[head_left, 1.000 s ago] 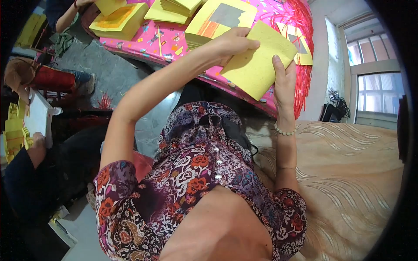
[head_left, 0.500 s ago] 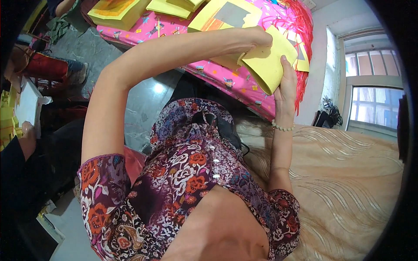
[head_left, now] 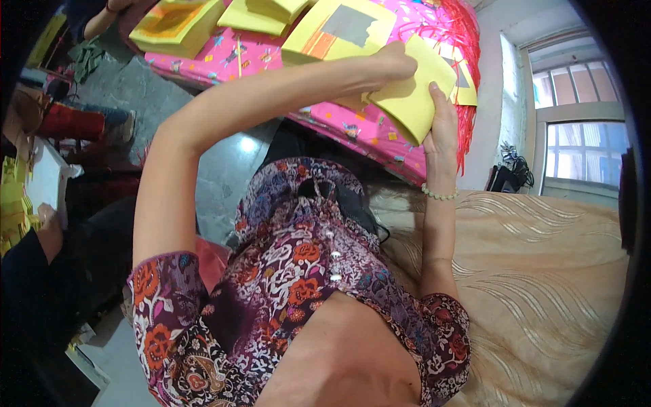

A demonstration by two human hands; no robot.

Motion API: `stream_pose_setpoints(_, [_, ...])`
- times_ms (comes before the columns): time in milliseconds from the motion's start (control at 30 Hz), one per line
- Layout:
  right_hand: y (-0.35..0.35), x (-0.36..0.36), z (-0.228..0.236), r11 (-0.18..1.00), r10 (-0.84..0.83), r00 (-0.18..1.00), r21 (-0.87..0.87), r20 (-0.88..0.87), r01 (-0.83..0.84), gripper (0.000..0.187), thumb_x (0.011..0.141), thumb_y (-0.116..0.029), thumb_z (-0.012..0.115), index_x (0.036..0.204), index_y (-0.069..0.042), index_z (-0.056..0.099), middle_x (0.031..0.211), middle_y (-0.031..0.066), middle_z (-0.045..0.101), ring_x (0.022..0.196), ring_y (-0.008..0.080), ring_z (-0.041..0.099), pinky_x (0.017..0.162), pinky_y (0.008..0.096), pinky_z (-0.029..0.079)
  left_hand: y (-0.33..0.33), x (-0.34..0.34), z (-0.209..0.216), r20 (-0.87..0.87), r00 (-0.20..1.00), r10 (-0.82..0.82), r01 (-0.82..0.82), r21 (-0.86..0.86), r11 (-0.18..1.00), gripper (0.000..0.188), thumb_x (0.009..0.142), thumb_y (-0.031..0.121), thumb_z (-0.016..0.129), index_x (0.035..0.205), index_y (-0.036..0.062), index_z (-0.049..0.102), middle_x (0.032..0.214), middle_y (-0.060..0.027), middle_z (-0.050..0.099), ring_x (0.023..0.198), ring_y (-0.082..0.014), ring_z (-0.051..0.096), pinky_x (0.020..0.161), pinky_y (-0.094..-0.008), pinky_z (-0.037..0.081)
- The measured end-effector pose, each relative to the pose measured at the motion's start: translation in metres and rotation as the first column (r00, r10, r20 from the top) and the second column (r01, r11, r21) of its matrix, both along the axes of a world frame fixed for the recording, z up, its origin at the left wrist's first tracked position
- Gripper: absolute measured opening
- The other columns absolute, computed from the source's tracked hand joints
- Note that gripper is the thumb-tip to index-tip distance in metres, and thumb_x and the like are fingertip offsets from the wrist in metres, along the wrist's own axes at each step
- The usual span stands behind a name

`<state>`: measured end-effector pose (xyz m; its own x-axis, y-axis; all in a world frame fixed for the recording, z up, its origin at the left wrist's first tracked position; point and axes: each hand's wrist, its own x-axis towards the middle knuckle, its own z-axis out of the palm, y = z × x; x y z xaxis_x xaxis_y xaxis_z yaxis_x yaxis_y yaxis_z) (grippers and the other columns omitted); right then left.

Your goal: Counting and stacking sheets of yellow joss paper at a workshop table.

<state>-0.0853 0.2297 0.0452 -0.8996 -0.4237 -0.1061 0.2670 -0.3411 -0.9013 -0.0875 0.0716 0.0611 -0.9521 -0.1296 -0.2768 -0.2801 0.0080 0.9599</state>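
Above the pink table's near edge, a yellow paper sheet (head_left: 413, 102), bent over into a loose curve, is between my hands. My left hand (head_left: 397, 62) is closed on its upper left edge, the fingertips hidden behind the wrist and the paper. Along the right edge, my right hand (head_left: 442, 119) grips the sheet with the thumb on top and the fingers underneath. Just beyond my left hand lies a stack of yellow sheets (head_left: 325, 42) with a grey patch and an orange patch on top.
The table has a pink printed cover (head_left: 325, 122). More yellow paper stacks (head_left: 182, 30) stand farther left, and red strands (head_left: 468, 68) hang at the right. A beige patterned sofa (head_left: 529, 271) is at my right. Other people's hands (head_left: 49, 227) show at the left edge.
The view has shifted slightly. The yellow sheet appears a little flatter on its upper face, and both hands still hold it by the same edges.
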Motion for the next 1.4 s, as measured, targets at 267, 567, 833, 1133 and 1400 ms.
stream_pose_setpoints(267, [-0.003, 0.019, 0.011, 0.998, -0.055, 0.98, -0.024, -0.19, 0.052, 0.037, 0.095, -0.006, 0.052, 0.13, 0.003, 0.042, 0.12, 0.0124, 0.057, 0.107, 0.0176, 0.058, 0.092, 0.031, 0.048, -0.001, 0.036, 0.002, -0.263, 0.965, 0.001, -0.025, -0.087, 0.996, 0.04, 0.09, 0.016, 0.053, 0.123, -0.0063, 0.044, 0.11, -0.0235, 0.059, 0.106, -0.0315, 0.058, 0.092, -0.0373, 0.044])
stream_pose_setpoints(567, [0.001, 0.039, 0.018, 0.998, -0.054, 0.948, -0.036, -0.315, 0.045, 0.03, 0.097, -0.018, 0.055, 0.12, 0.001, 0.053, 0.108, 0.0065, 0.063, 0.095, 0.01, 0.059, 0.083, 0.0258, 0.048, 0.01, 0.099, 0.009, -0.599, 0.797, 0.08, -0.228, -0.176, 0.958, 0.021, 0.095, 0.015, 0.049, 0.107, 0.0005, 0.04, 0.078, -0.0211, 0.054, 0.075, -0.0373, 0.059, 0.064, -0.0416, 0.044])
stream_pose_setpoints(833, [0.001, 0.059, 0.035, 0.997, 0.064, 0.882, 0.061, -0.466, -0.04, 0.029, 0.094, -0.013, 0.059, 0.119, 0.001, 0.055, 0.105, 0.0057, 0.064, 0.092, 0.0094, 0.059, 0.08, 0.0249, 0.048, 0.007, 0.132, 0.014, -0.613, 0.767, 0.189, -0.146, 0.12, 0.982, 0.021, 0.097, 0.007, 0.047, 0.117, 0.0002, 0.044, 0.102, -0.0042, 0.054, 0.092, -0.0089, 0.049, 0.081, -0.0242, 0.042])
stream_pose_setpoints(1133, [-0.002, 0.068, 0.043, 0.995, 0.074, 0.87, 0.095, -0.488, -0.032, 0.025, 0.094, -0.012, 0.06, 0.115, 0.002, 0.058, 0.102, 0.0055, 0.066, 0.089, 0.0082, 0.059, 0.078, 0.0236, 0.048, 0.01, 0.144, 0.014, -0.616, 0.745, 0.256, -0.198, 0.162, 0.967, 0.028, 0.098, 0.007, 0.046, 0.125, 0.0, 0.043, 0.114, -0.0076, 0.055, 0.107, -0.0127, 0.05, 0.093, -0.0274, 0.04])
stream_pose_setpoints(1400, [0.0, 0.064, 0.046, 0.991, 0.091, 0.86, 0.135, -0.502, -0.026, 0.024, 0.093, -0.015, 0.062, 0.11, 0.002, 0.063, 0.094, 0.0043, 0.068, 0.082, 0.0067, 0.061, 0.075, 0.0229, 0.05, 0.008, 0.152, 0.007, -0.613, 0.747, 0.259, -0.23, 0.128, 0.965, 0.025, 0.099, 0.007, 0.044, 0.123, 0.0007, 0.042, 0.112, -0.0072, 0.055, 0.104, -0.0122, 0.051, 0.091, -0.027, 0.04])
